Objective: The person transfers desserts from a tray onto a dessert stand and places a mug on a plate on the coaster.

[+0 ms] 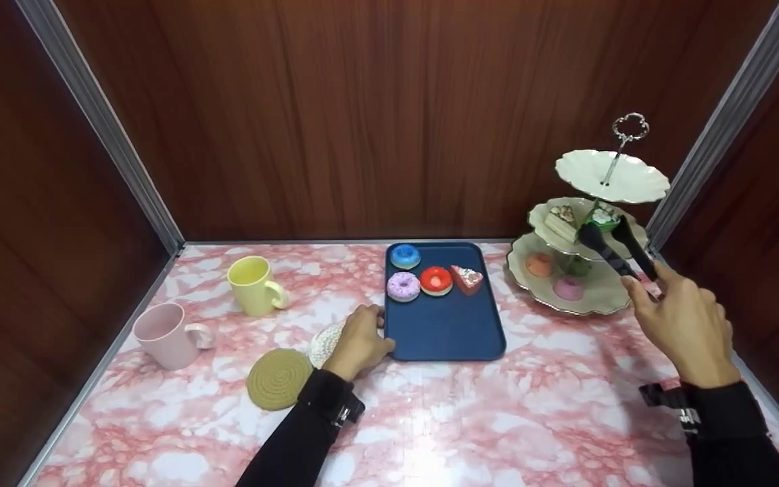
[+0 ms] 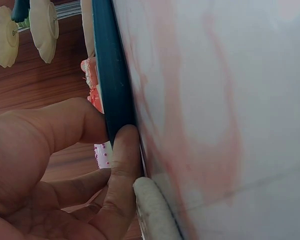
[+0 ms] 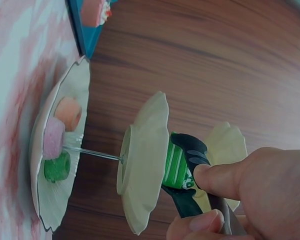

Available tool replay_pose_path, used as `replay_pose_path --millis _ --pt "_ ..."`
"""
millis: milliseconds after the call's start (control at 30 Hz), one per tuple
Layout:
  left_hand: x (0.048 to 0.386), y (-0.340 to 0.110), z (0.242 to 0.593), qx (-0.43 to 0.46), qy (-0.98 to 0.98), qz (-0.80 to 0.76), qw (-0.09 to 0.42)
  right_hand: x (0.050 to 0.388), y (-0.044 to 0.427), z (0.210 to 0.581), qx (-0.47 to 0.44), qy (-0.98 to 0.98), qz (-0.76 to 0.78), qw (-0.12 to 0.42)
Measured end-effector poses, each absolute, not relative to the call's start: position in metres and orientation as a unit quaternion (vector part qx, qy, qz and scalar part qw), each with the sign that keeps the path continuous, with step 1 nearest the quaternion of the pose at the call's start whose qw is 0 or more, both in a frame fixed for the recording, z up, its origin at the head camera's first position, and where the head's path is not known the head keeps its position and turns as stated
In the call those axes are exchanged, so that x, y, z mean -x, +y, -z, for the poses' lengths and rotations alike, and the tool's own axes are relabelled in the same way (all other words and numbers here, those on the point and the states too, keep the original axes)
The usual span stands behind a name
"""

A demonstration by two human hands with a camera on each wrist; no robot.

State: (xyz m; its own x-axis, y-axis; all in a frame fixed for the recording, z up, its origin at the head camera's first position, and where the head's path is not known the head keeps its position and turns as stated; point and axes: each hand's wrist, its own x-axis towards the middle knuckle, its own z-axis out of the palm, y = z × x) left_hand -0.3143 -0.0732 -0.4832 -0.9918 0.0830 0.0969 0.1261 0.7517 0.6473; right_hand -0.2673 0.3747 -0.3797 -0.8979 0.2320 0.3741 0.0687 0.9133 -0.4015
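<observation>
My left hand [image 1: 359,341] pinches the left edge of a dark blue tray [image 1: 443,331], thumb and finger against its rim in the left wrist view. Blue, purple and red doughnuts and a red cake slice [image 1: 468,280] lie on the tray. With my right hand [image 1: 687,325] I hold black tongs [image 1: 609,254] over the middle tier of a three-tier stand [image 1: 635,181]. In the right wrist view the tong ends stand around a green cake [image 3: 174,166] on that tier; whether they squeeze it I cannot tell. A pale cake slice [image 1: 562,223] sits beside it.
The stand's lowest plate [image 1: 596,303] holds orange, pink and green small cakes. At the left stand a yellow mug [image 1: 250,287] and a pink mug [image 1: 170,341]. A tan coaster [image 1: 280,379] and a white coaster [image 1: 324,343] lie near my left wrist. Wooden panels enclose the table.
</observation>
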Motion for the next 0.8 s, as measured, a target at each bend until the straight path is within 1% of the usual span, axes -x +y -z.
replay_pose_path --millis 400,800 --pt "0.313 -0.073 0.482 0.054 -0.934 0.352 0.029 0.264 0.382 0.378 0.079 -0.958 -0.193 0.197" --pt "0.313 -0.073 0.484 0.052 -0.937 0.345 0.023 0.291 0.392 0.372 0.112 -0.969 -0.175 0.133"
